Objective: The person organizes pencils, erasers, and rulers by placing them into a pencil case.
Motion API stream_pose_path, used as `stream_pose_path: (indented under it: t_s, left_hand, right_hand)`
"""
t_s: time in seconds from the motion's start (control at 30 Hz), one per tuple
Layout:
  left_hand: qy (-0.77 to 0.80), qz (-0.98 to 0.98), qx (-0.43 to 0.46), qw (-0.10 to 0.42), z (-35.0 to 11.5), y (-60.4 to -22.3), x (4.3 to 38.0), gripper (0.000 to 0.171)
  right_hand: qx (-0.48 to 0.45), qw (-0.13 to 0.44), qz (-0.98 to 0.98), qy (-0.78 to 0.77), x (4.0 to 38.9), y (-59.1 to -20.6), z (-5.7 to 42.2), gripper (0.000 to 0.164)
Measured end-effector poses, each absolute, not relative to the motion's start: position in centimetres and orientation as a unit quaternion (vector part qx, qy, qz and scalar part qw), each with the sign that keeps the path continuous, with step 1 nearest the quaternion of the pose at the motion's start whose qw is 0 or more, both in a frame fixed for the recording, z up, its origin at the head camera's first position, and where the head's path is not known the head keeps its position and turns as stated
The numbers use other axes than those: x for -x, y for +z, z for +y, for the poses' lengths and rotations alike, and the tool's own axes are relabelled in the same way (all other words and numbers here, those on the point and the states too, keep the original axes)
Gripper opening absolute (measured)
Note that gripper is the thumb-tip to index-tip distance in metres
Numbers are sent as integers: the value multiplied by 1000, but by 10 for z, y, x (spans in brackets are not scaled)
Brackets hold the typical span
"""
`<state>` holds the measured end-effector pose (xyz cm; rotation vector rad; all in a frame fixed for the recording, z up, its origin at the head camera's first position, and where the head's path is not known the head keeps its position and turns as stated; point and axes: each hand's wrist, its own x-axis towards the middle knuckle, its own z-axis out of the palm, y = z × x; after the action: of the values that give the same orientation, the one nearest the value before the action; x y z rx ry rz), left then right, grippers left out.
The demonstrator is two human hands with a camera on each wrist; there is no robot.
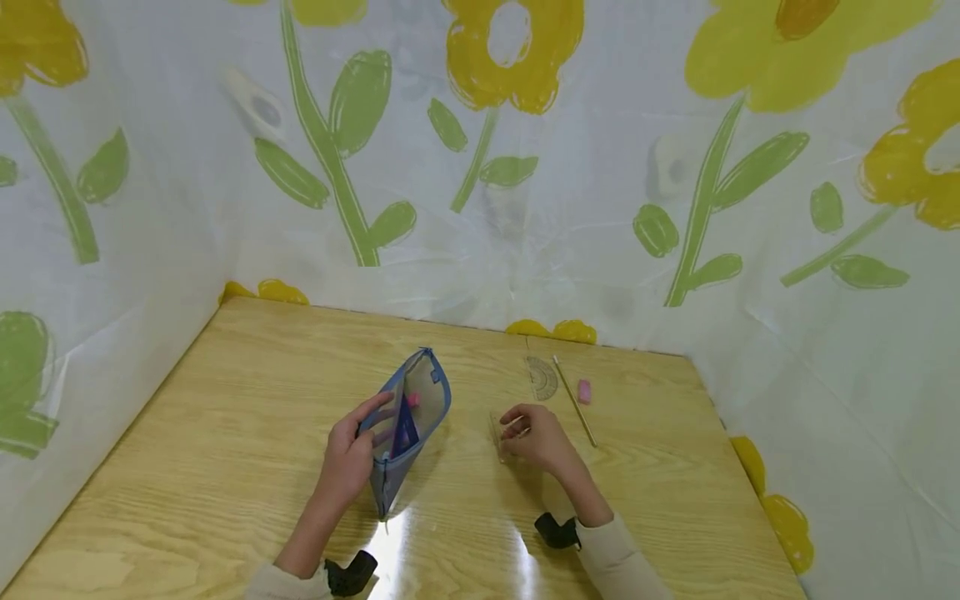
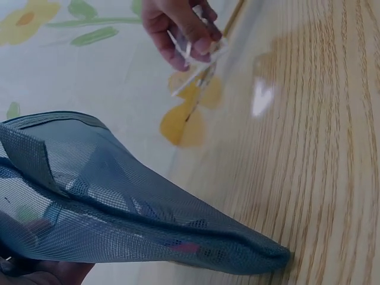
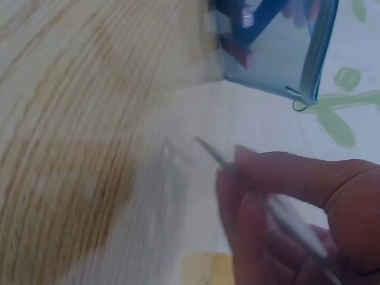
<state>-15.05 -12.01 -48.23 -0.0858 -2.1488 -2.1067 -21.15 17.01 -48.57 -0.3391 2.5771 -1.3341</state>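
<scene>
My left hand point(image 1: 351, 446) grips the near-left side of a blue mesh pencil case point(image 1: 433, 417), its zip mouth open and tilted up. Inside the case are a dark blue piece point(image 1: 406, 432) and a pink item point(image 1: 413, 400); other contents blur behind the mesh. To the right, my right hand point(image 1: 542, 437) pinches a clear plastic set square point(image 1: 496, 437) by its edge between thumb and fingers, just above the table. In the right wrist view the set square point(image 3: 270, 208) appears almost edge-on, so its full outline is hard to make out.
On the wooden table point(image 1: 247, 433), beyond and right of my right hand, lie a clear protractor point(image 1: 542, 377), a pencil point(image 1: 576, 402) and a pink eraser point(image 1: 584, 392). White flower-printed sheeting point(image 1: 480, 250) borders the table at the back and sides.
</scene>
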Motion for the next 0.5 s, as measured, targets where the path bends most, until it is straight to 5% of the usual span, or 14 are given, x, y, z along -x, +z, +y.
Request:
stream_pose_path:
  t_s: [0.5]
  left_hand:
    - [-697,-713,26,71,-118,-484,152,61]
  right_hand:
    - [163,77,808,-561,207,-478,147,34]
